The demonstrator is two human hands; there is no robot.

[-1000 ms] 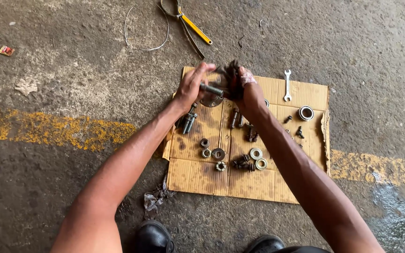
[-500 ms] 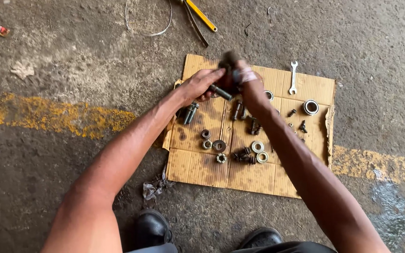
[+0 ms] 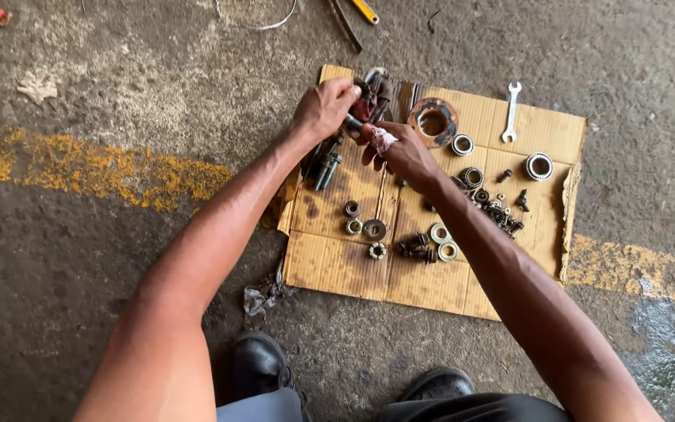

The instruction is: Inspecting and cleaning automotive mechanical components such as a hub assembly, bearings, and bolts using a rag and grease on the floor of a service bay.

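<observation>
My left hand [image 3: 322, 108] is closed around a dark threaded bolt [image 3: 352, 122] at the far left corner of a cardboard sheet [image 3: 337, 270]. A dirty dark rag [image 3: 374, 90] is bunched just beyond its fingers, touching them. My right hand [image 3: 398, 150], with a pale wrap on one finger, meets the bolt's free end with its fingertips. Both hands hover just above the cardboard. Two dark bolts [image 3: 326, 169] lie under my left wrist.
On the cardboard lie a rusty round flange [image 3: 433, 121], a small spanner [image 3: 512, 112], a bearing [image 3: 539, 166], rings, and several nuts and washers [image 3: 374, 230]. A yellow-handled tool [image 3: 364, 9] and wire lie on the concrete beyond. My shoes [image 3: 259, 363] are at the bottom.
Both hands moved left and toward the cardboard's far corner. The rag, earlier in my right hand, is now by my left hand. The round flange now lies uncovered on the cardboard.
</observation>
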